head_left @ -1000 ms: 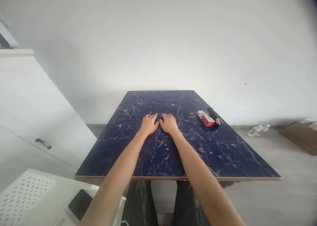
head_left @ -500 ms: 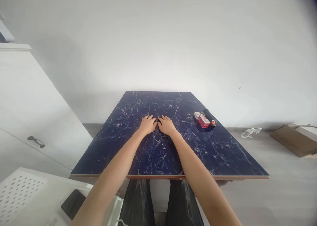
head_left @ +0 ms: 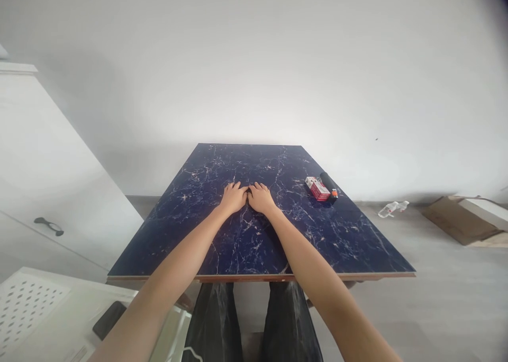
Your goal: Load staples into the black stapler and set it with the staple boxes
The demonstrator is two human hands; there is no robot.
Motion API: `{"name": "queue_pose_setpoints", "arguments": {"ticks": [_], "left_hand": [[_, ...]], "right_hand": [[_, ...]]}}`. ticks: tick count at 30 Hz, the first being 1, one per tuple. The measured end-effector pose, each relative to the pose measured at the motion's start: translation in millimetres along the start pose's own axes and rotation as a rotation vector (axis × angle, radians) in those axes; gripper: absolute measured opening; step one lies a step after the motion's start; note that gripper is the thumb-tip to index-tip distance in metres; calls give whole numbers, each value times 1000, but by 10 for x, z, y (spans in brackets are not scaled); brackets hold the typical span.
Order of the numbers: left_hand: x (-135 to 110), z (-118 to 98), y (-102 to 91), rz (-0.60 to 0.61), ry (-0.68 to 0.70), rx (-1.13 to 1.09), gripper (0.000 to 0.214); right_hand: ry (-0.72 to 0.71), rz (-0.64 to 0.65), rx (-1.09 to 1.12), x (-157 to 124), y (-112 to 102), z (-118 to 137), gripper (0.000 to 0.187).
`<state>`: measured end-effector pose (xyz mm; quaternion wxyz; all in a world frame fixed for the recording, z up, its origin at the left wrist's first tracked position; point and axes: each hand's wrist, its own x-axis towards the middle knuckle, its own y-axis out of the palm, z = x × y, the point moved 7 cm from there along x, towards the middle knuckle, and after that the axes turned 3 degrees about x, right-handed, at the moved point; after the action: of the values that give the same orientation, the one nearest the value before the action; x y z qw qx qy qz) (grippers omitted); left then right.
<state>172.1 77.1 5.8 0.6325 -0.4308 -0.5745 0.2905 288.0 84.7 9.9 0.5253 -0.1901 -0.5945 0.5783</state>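
My left hand and my right hand lie flat, palms down, side by side on the middle of a dark blue marble-patterned table. Their thumbs touch. The fingers are stretched out and hold nothing. Both forearms reach forward over the table's near edge.
A red and white pack, a black cylinder and a small orange lighter sit near the table's right edge. A white cabinet stands left. A dark phone lies on a white perforated surface. A plastic bottle and a cardboard box are on the floor.
My hands have drawn slightly closer together until the thumbs meet. The view has shifted, so the table and objects appear further left.
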Motion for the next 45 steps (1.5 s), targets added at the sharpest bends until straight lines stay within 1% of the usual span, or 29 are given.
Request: {"name": "queue_pose_setpoints", "arguments": {"ticks": [11,22,30,34,38,41,42,43,44,45], "left_hand": [[-18,-23,6,5,-7,-13,48],[-27,-25,-37,-12,-2,-34,47],[-25,-5,8,16,32,-39,50],[-53,-9,16,16,35,-54,50],[-77,-38,12,-7,50,-71,48],[-58,-32,-44,-51,60,-111,45],[-44,-8,-86,-70,68,-132,42],[-30,38,-143,-95,77,-157,38],[-19,113,-213,-126,82,-184,34],[-15,221,-295,-163,80,-211,32]], "right_hand": [[0,20,-9,-34,33,45,52],[3,10,-48,-85,-19,103,51],[-75,57,-41,-81,2,43,50],[-82,42,-27,-117,-12,40,50],[-98,4,3,-129,-7,81,48],[-118,-40,19,-109,-69,93,42],[-119,-57,20,-104,-120,59,41],[-105,-106,20,-106,-210,-17,40],[-75,-194,19,-124,-342,-142,40],[-26,-290,13,-162,-489,-320,43]]}}
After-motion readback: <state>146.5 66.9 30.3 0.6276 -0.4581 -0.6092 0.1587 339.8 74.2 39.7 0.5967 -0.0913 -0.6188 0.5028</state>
